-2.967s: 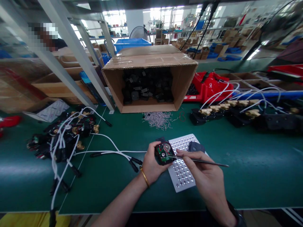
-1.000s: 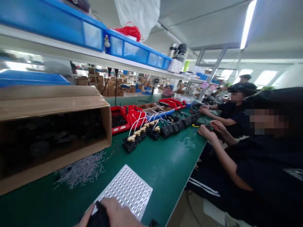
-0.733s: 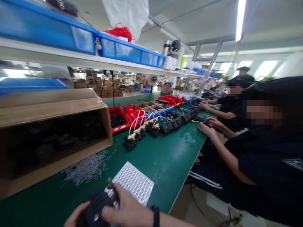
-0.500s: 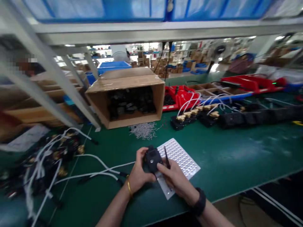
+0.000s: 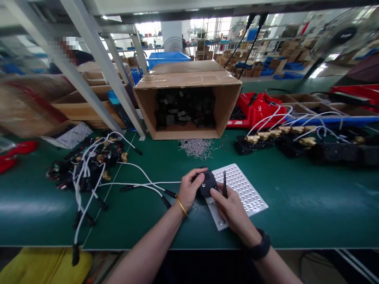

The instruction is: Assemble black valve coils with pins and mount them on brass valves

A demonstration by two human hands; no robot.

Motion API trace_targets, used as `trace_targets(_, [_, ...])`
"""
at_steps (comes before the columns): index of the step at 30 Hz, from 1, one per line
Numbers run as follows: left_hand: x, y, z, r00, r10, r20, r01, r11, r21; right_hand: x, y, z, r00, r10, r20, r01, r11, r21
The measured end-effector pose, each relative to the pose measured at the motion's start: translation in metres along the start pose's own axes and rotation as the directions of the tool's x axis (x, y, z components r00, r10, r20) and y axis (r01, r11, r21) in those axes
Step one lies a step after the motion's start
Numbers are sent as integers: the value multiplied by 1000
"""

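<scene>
A small black housing point(image 5: 209, 184) with a round silver spot is held between both hands, above the lower left part of a white sheet point(image 5: 237, 185) with rows of shiny round dots. My left hand point(image 5: 191, 189) grips its left side, thumb on top. On the right, my right hand point(image 5: 232, 207) pinches the housing's lower edge with its thumb and also carries dark tweezers point(image 5: 225, 184), pointing up. A white cable point(image 5: 160, 183) runs left from near the housing. Behind lies a pile of small metal pins point(image 5: 197, 149).
An open cardboard box point(image 5: 188, 79) of black parts stands behind the pins. Tangled cables and parts point(image 5: 89, 161) lie at left. Black units with brass fittings point(image 5: 266, 138) and a red bin point(image 5: 260, 110) are at right. A grey metal post point(image 5: 103, 67) rises back left.
The view has tilted down and turned left. My left thumb has moved onto the top of the black housing. Both hands still hold it, and the tweezers remain in my right hand.
</scene>
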State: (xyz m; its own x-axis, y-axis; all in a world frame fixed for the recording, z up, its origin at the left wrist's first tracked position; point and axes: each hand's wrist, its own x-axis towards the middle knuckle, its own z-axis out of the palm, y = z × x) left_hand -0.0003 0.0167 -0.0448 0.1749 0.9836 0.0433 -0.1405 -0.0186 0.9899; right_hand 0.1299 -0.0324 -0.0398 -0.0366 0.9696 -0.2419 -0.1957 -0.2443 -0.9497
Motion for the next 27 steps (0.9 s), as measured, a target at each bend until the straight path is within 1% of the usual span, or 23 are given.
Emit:
trace_targets(3, [0, 0, -1, 1000, 4, -8, -4, 1000, 4, -3, 0, 3, 1000, 1, -11, -1, 999, 33])
trace_targets(8, [-2, 1, 1, 1000, 26, -10, -26, 999, 28, -5, 1, 4, 997, -5, -72, 10, 997, 73])
trace_targets(12, [-3, 2, 0, 999, 35, -7, -34, 998, 46, -5, 1, 2, 999, 6, -46, -3, 998, 62])
trace_targets(17, [0, 2, 0, 999, 26, -20, -24, 997, 74, -4, -1, 3, 997, 14, -74, -12, 1000, 19])
trace_targets(19, [0, 4, 0, 1000, 24, 7, -25, 996, 85, -3, -2, 4, 997, 13, -82, -14, 1000, -12])
trace_targets(21, [-2, 8, -2, 995, 51, 89, -61, 992, 114, -4, -4, 2, 997, 25, -66, -25, 1000, -8])
trace_targets(23, [-7, 13, -9, 976, 91, 199, -134, 967, 216, -7, -9, -5, 999, 40, -10, -40, 999, 23])
trace_targets(24, [-10, 16, -15, 964, 92, 251, -170, 936, 308, -9, -12, -11, 999, 36, 26, -36, 999, 26])
trace_targets(25, [-13, 19, -24, 958, 66, 281, -185, 886, 424, -12, -16, -18, 998, 11, 60, -11, 1000, 5])
trace_targets(26, [-14, 23, -35, 963, 17, 269, -169, 815, 554, -15, -20, -26, 995, -36, 88, 40, 998, -49])
trace_targets(27, [-14, 28, -48, 977, -33, 212, -121, 731, 672, -17, -25, -34, 989, -105, 104, 119, 983, -138])
